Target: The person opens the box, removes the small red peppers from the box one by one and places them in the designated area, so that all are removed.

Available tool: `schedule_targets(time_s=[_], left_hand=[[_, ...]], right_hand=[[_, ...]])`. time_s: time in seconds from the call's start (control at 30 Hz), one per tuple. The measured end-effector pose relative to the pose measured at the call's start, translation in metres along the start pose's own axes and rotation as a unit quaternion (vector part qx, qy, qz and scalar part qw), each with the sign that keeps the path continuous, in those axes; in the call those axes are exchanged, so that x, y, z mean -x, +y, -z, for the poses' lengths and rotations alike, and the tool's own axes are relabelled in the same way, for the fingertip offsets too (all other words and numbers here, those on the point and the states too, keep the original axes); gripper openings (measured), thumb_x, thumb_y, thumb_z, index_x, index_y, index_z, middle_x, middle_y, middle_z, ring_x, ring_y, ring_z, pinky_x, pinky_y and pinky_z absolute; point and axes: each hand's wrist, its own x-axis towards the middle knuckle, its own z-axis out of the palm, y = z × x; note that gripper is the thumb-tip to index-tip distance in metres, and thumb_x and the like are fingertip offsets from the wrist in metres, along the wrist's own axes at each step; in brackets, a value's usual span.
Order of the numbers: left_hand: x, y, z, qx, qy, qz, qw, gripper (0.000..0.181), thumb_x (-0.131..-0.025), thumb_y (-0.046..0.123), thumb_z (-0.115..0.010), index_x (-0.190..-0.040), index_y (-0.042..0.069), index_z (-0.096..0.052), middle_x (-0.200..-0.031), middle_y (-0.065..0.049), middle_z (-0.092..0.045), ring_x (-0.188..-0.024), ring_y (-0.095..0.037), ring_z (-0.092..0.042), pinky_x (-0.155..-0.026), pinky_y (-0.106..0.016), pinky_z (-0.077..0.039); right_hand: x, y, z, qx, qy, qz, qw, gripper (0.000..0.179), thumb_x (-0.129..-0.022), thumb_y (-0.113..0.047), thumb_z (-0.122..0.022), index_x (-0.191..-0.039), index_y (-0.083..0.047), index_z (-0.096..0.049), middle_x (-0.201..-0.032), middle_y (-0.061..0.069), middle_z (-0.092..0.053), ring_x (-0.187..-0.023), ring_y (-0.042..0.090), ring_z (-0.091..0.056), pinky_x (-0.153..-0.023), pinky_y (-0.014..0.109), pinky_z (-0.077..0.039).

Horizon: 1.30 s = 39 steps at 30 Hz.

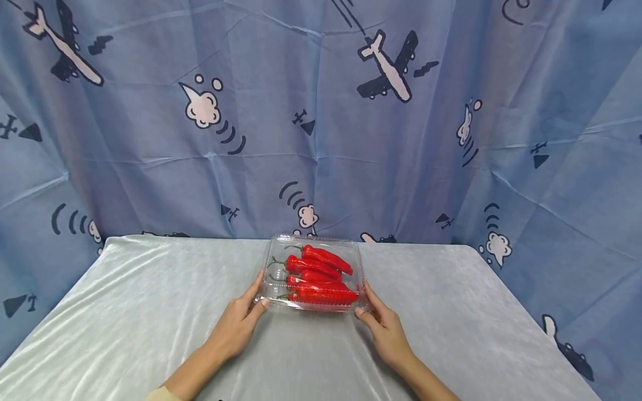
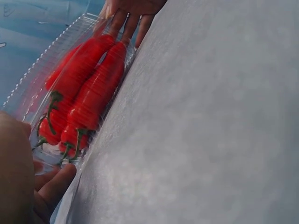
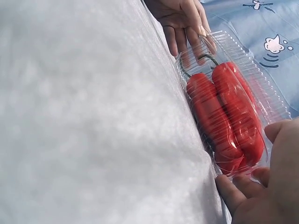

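Observation:
A clear plastic clamshell box with a ridged rim is at the middle of the table, near its back edge. Inside lie several long red peppers, their green stems pointing left. My left hand grips the box's near left corner, thumb at the front edge and fingers along the side. At the near right corner my right hand holds it the same way. In the left wrist view, peppers show through the box wall; the right wrist view shows the box between both hands, fingertips under its lower edge.
A pale, velvety cloth covers the table. Behind it and along both sides hangs a blue curtain printed with planes and clouds. The table's back edge runs just behind the box.

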Motion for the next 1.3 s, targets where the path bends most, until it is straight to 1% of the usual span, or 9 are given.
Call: schedule_targets(time_s=[0.07,0.33,0.5,0.6,0.73,0.8,1.03,1.17,1.3], left_hand=[[-0.0002,0.0004,-0.0009,0.000,0.005,0.001,1.0000,0.060,-0.103,0.023,-0.055,-0.158,0.013,-0.034,-0.141,-0.021,-0.058,-0.132,-0.037,-0.057,-0.112,-0.054,-0.042],[0.0010,0.0039,-0.0026,-0.005,0.022,0.008,0.9997,0.056,-0.103,0.022,-0.055,-0.155,0.010,-0.039,-0.139,-0.021,-0.061,-0.130,-0.038,-0.059,-0.110,-0.054,-0.045],[0.0017,0.0066,-0.0030,-0.001,0.029,0.019,0.9994,0.055,-0.102,0.019,-0.055,-0.154,0.009,-0.041,-0.138,-0.018,-0.063,-0.123,-0.032,-0.064,-0.109,-0.054,-0.046],[0.0016,0.0077,-0.0031,0.004,0.030,0.024,0.9992,0.055,-0.102,0.018,-0.055,-0.154,0.009,-0.041,-0.137,-0.017,-0.064,-0.112,-0.027,-0.071,-0.109,-0.054,-0.046],[0.0014,0.0088,-0.0023,0.009,0.029,0.033,0.9990,0.053,-0.103,0.018,-0.053,-0.154,0.010,-0.042,-0.137,-0.016,-0.064,-0.093,-0.018,-0.077,-0.107,-0.053,-0.048],[0.0011,0.0089,-0.0019,0.012,0.029,0.035,0.9989,0.052,-0.104,0.018,-0.052,-0.154,0.009,-0.042,-0.138,-0.016,-0.064,-0.087,-0.016,-0.078,-0.106,-0.052,-0.049],[0.0002,0.0089,-0.0013,0.023,0.028,0.033,0.9988,0.051,-0.105,0.019,-0.050,-0.154,0.010,-0.041,-0.142,-0.017,-0.060,-0.082,-0.016,-0.078,-0.102,-0.051,-0.052],[0.0005,0.0088,-0.0008,0.030,0.026,0.037,0.9985,0.051,-0.105,0.021,-0.051,-0.154,0.011,-0.041,-0.143,-0.018,-0.058,-0.081,-0.016,-0.078,-0.100,-0.049,-0.054],[0.0009,0.0089,-0.0008,0.038,0.026,0.042,0.9981,0.051,-0.105,0.022,-0.052,-0.154,0.012,-0.042,-0.142,-0.019,-0.058,-0.081,-0.014,-0.078,-0.097,-0.047,-0.056]], right_hand=[[0.0000,0.0006,0.0000,-0.001,0.000,0.001,1.0000,0.060,-0.097,-0.010,-0.062,-0.154,-0.005,-0.041,-0.149,0.018,-0.054,-0.139,0.037,-0.049,-0.100,0.008,-0.042],[-0.0004,0.0024,0.0002,-0.012,-0.001,0.013,0.9998,0.060,-0.097,-0.009,-0.062,-0.153,-0.003,-0.041,-0.149,0.020,-0.053,-0.139,0.036,-0.049,-0.100,0.007,-0.040],[-0.0005,0.0030,0.0001,-0.014,-0.003,0.013,0.9998,0.061,-0.097,-0.010,-0.062,-0.153,-0.003,-0.041,-0.149,0.019,-0.053,-0.140,0.028,-0.048,-0.101,0.006,-0.039],[-0.0003,0.0031,0.0003,-0.013,-0.005,0.008,0.9999,0.061,-0.097,-0.011,-0.062,-0.153,-0.004,-0.041,-0.149,0.018,-0.053,-0.140,0.024,-0.048,-0.102,0.006,-0.039],[-0.0011,0.0023,0.0003,-0.017,-0.009,0.004,0.9998,0.060,-0.098,-0.011,-0.062,-0.154,-0.003,-0.041,-0.151,0.018,-0.052,-0.141,0.031,-0.047,-0.101,0.007,-0.040],[-0.0015,0.0019,0.0002,-0.019,-0.011,-0.001,0.9998,0.061,-0.098,-0.011,-0.061,-0.154,-0.003,-0.040,-0.152,0.017,-0.051,-0.142,0.034,-0.046,-0.101,0.007,-0.040],[-0.0022,0.0009,0.0012,-0.011,-0.015,-0.012,0.9998,0.061,-0.099,-0.015,-0.061,-0.155,-0.004,-0.039,-0.153,0.015,-0.049,-0.143,0.034,-0.046,-0.100,0.007,-0.039],[-0.0015,0.0021,0.0010,-0.014,-0.009,0.002,0.9999,0.061,-0.098,-0.013,-0.063,-0.154,-0.003,-0.040,-0.152,0.017,-0.050,-0.142,0.033,-0.047,-0.101,0.008,-0.041],[0.0001,0.0036,0.0000,-0.013,0.004,0.022,0.9997,0.060,-0.097,-0.010,-0.062,-0.153,-0.003,-0.042,-0.149,0.018,-0.053,-0.138,0.026,-0.051,-0.100,0.009,-0.044]])
